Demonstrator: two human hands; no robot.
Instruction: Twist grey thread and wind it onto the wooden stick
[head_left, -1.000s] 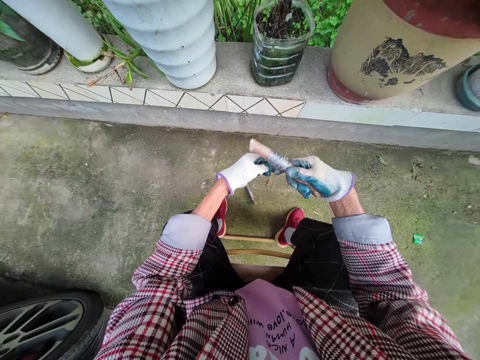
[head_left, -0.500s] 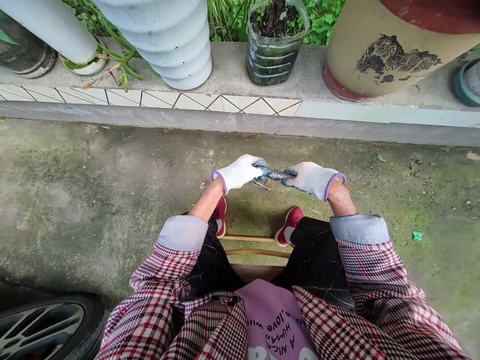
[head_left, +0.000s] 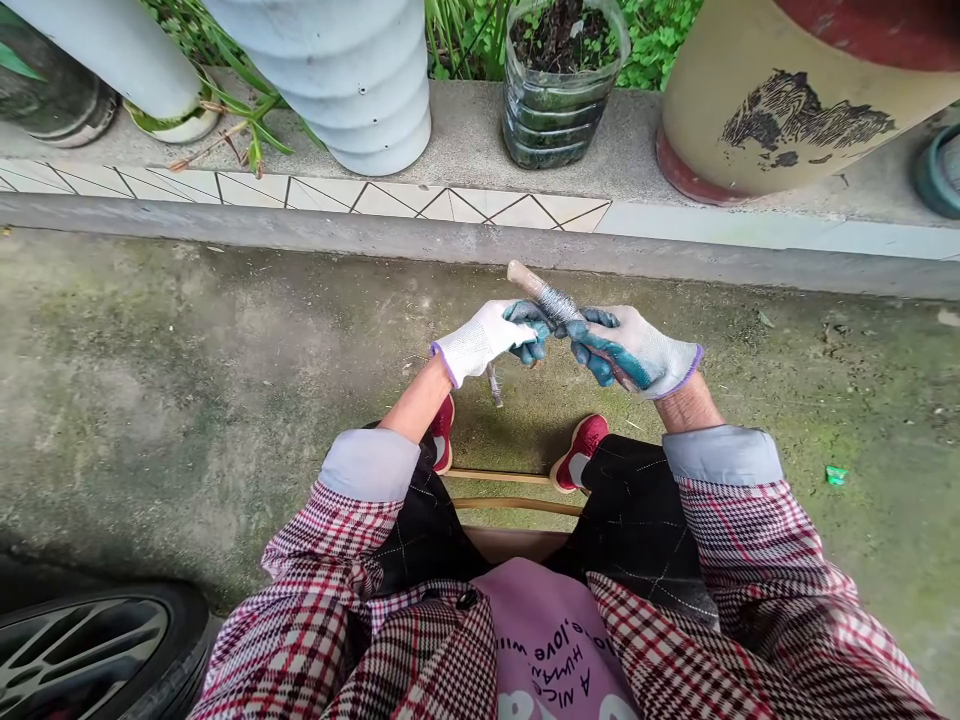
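Note:
Both my hands wear white work gloves with blue-green coated palms and fingers, and they meet above the concrete between my feet. A pale round-ended stick (head_left: 527, 281) with wire (head_left: 559, 303) wound tightly around it slants across my right hand (head_left: 626, 350), whose fingers are closed on it. My left hand (head_left: 506, 335) is closed right beside the wound part, its fingertips pinched together. What it pinches is hidden. A thin, stick-like piece (head_left: 494, 385) shows below my left hand; I cannot tell whether that hand holds it.
A low ledge (head_left: 465, 130) runs ahead, bearing a ribbed white pot (head_left: 337, 90), a cut plastic bottle planter (head_left: 551, 115) and a large tan pot (head_left: 787, 110). A car wheel (head_left: 97, 650) stands at lower left. A green scrap (head_left: 835, 475) lies on the right.
The wire-wound stick has turned from nearly level between my hands to a slant, its pale end now up and left. My right hand has rolled, showing its coated palm. The thin piece below has swung downward.

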